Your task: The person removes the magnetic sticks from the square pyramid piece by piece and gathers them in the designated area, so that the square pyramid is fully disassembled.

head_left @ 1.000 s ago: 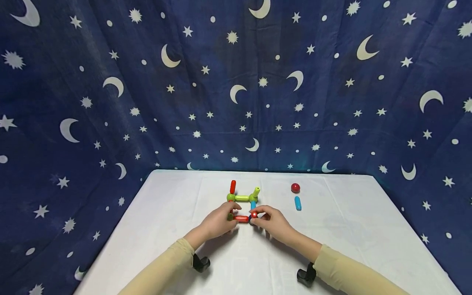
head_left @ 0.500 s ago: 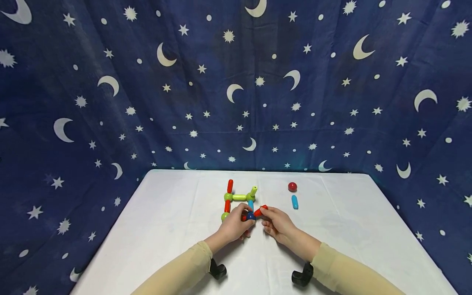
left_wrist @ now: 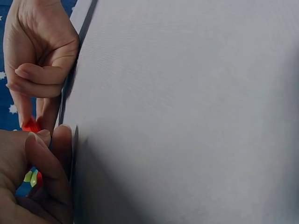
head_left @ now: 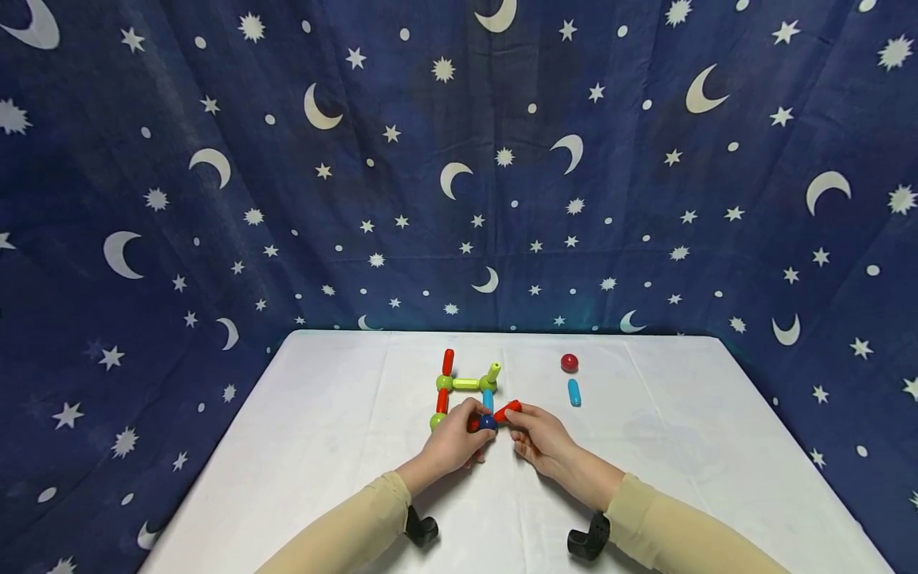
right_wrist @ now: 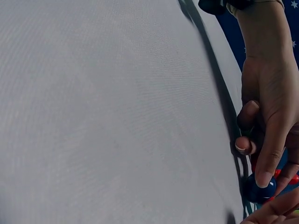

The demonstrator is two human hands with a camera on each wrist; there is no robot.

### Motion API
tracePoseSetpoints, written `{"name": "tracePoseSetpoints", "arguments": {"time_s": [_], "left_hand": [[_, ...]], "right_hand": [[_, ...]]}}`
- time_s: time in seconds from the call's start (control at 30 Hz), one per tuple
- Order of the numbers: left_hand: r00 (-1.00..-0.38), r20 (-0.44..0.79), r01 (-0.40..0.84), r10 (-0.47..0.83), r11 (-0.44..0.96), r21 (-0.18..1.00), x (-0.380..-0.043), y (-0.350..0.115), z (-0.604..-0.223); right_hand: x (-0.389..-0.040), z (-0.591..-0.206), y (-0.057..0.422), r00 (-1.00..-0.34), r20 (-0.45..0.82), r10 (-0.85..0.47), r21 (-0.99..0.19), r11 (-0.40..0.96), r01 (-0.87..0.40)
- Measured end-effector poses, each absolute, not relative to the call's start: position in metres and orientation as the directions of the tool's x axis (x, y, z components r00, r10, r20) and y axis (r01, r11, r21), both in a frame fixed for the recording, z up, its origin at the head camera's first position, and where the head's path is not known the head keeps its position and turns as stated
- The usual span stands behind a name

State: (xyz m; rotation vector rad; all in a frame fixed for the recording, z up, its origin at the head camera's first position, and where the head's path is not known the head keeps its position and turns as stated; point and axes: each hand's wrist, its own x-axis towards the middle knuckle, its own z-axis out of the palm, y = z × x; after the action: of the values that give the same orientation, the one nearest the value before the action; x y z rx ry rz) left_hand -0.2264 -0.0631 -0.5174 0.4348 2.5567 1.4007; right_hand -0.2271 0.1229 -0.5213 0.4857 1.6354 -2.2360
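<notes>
A frame of coloured rods and balls, like a magnetic building set, lies on the white table. My left hand (head_left: 453,440) grips its front right corner, thumb and finger around the dark blue ball (head_left: 488,423). In the right wrist view the left thumb presses on that blue ball (right_wrist: 259,190). My right hand (head_left: 548,442) pinches a red rod (head_left: 508,410) at its outer end; the rod's inner end meets the ball. A blue rod (head_left: 488,400) runs back from the ball to a green ball (head_left: 488,384). Left fingers partly cover the front red rod.
A second green ball (head_left: 445,383) at the back left bears an outward red rod (head_left: 448,362); a green rod (head_left: 466,384) joins the back balls. To the right lie a loose red ball (head_left: 570,363) and a blue rod (head_left: 574,392). A starry curtain (head_left: 459,199) hangs behind.
My left hand moved right from the front left green ball to the blue ball. The red rod, upright over the blue ball before, now slants out to the right in my right hand.
</notes>
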Motion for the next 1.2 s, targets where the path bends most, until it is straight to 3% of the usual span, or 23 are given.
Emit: {"name": "tracePoseSetpoints", "arguments": {"time_s": [0.63,1.2], "left_hand": [[-0.926,-0.01,0.202,0.376,0.517,0.832,-0.23,-0.065,-0.517],[-0.927,0.004,0.231,0.375,0.561,0.795,-0.229,-0.065,-0.518]], "right_hand": [[-0.224,-0.523,0.116,-0.919,-0.391,0.044,-0.91,-0.171,0.379],[-0.221,-0.518,0.125,-0.941,-0.337,0.001,-0.935,-0.118,0.335]]}}
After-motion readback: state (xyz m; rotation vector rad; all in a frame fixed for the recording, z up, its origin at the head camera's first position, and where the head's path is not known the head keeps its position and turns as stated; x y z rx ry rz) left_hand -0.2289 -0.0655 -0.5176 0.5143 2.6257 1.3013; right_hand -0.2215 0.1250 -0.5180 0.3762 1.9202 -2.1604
